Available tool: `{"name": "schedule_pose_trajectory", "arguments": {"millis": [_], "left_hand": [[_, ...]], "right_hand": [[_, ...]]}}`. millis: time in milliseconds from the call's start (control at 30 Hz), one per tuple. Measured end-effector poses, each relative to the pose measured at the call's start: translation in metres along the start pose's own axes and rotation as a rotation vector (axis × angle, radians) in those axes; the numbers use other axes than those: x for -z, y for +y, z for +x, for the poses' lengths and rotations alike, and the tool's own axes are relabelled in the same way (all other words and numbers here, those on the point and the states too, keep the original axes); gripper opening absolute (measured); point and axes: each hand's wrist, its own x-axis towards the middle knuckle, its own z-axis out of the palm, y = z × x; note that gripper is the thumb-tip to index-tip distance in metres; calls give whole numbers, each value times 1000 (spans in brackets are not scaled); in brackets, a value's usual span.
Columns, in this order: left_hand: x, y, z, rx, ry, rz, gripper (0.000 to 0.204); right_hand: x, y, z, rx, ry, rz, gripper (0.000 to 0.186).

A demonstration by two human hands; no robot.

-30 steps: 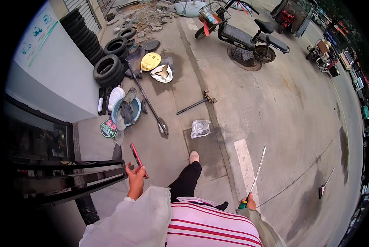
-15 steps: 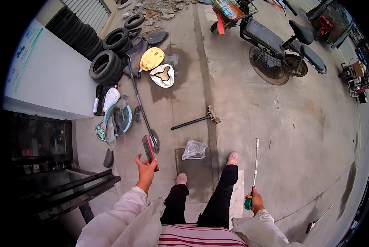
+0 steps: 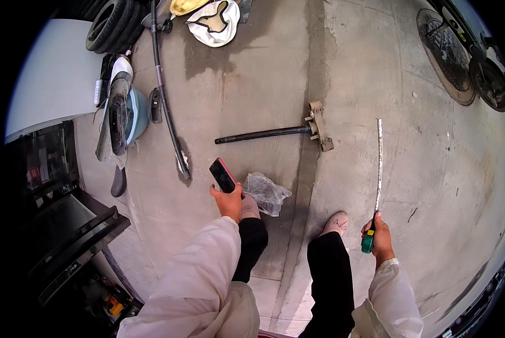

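Two grips going: left fingers hold a red-edged phone out front, arm stretched; right fingers clench a green tape measure, blade pointing away over the pavement. Blade markings look too blurry to read. Black rod lies beyond the phone.

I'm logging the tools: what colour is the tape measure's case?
The tape measure's case is mostly green, with some yellow; it shows best in the head view.

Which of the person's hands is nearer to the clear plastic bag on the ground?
Left. The left hand, holding the phone, appears just left of the plastic bag; the right hand, gripping the tape measure, is farther off to its right and lower in view.
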Motion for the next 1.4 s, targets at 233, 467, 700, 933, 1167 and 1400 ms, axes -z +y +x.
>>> {"name": "schedule_pose_trajectory", "arguments": {"millis": [233, 467, 700, 933, 1167, 1400], "left_hand": [[-82, -39, 79, -111, 176, 224, 97], [-89, -77, 118, -243, 296, 236, 105], [-138, 28, 98, -627, 267, 327, 83], [-247, 238, 26, -1176, -604, 385, 43], [-304, 252, 23, -1108, -688, 567, 47], [-296, 248, 34, -1072, -668, 537, 47]], "right_hand": [[-15, 16, 108, -26, -139, 30, 64], [-21, -17, 170, -50, -405, 3, 64], [-11, -7, 224, -114, -533, 91, 62], [-17, 8, 252, -163, -708, 123, 62], [-17, 9, 263, -167, -776, 121, 60], [-25, 5, 272, -173, -818, 96, 63]]}}
